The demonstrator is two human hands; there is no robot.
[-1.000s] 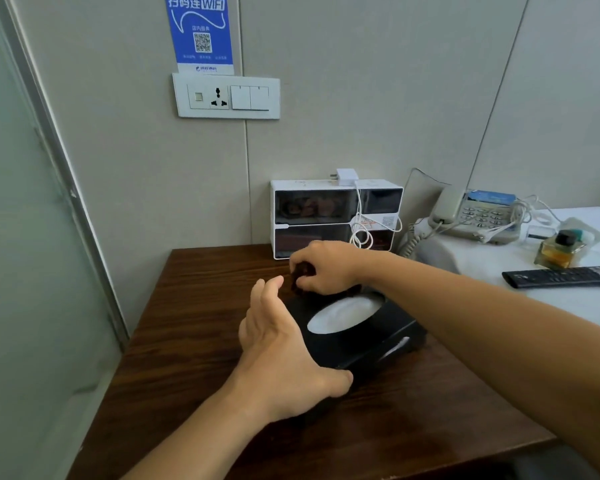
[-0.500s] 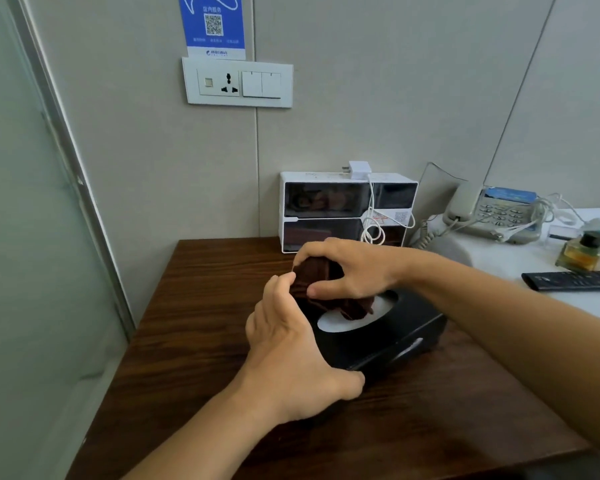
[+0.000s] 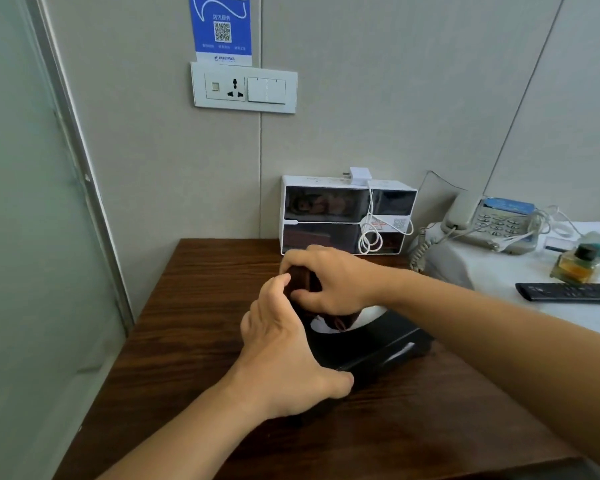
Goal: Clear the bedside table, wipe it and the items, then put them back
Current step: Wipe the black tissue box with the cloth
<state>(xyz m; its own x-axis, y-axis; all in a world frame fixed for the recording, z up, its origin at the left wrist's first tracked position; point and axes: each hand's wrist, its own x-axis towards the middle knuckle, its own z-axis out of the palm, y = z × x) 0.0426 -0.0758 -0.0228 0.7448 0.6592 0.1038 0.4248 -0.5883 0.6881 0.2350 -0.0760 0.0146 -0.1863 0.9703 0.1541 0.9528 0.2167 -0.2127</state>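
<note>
Item: black tissue box (image 3: 368, 344), lying on the dark wooden worktop (image 3: 187, 327), set at an angle near the middle.

Hands: our right hand (image 3: 329, 278) grips a dark brown cloth (image 3: 302, 278) and presses it on the box's top by the white oval opening. Our left hand (image 3: 284, 358) steadies the box's near corner, thumb hooked along the front edge and fingers raised toward the cloth.

Progress, as we judge it: the worktop looks cleared except for the white two-tier organiser (image 3: 347, 216) at the back; wiping of the items is under way. The telephone (image 3: 492, 223), amber bottle (image 3: 575, 265) and remote control (image 3: 568, 292) lie on the white bed (image 3: 499, 271) to the right, not yet returned.

Room: bare wood to the left and front; glass panel (image 3: 32, 237) close along the left edge, wall behind, bed abutting the right.
</note>
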